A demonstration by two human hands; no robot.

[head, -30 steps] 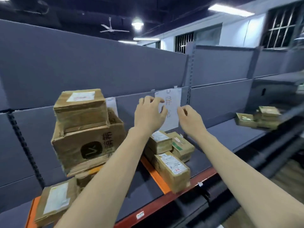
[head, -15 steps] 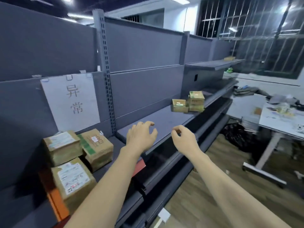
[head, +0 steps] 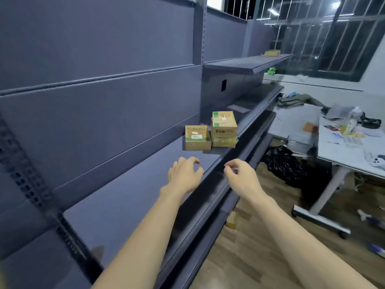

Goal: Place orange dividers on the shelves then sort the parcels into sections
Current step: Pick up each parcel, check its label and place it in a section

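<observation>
Cardboard parcels sit on the grey shelf (head: 133, 197) ahead of both hands — a low box (head: 197, 137) on the left and a taller stack (head: 224, 132) touching its right side, both with green tape and pale labels. They stand near the shelf's front edge, just short of the upright post (head: 199, 32) that splits the back panels. No orange divider shows in this view.

The left hand (head: 184, 175) hovers palm-down over the bare shelf surface, well short of the boxes, its fingers loosely curled and slightly apart, holding nothing. The right hand (head: 242, 177) hangs out past the shelf's front lip, over the gap above the floor, fingers bent inward with thumb and forefinger close together; nothing can be seen between them. The two hands are near each other but apart.

Higher up and farther along, a second shelf (head: 248, 64) carries one small box (head: 271, 52) at its far end. To the right stands a white table (head: 341, 161) strewn with papers and a bottle, with a black bag (head: 285, 163) on the wood floor beside it — barred windows behind.
</observation>
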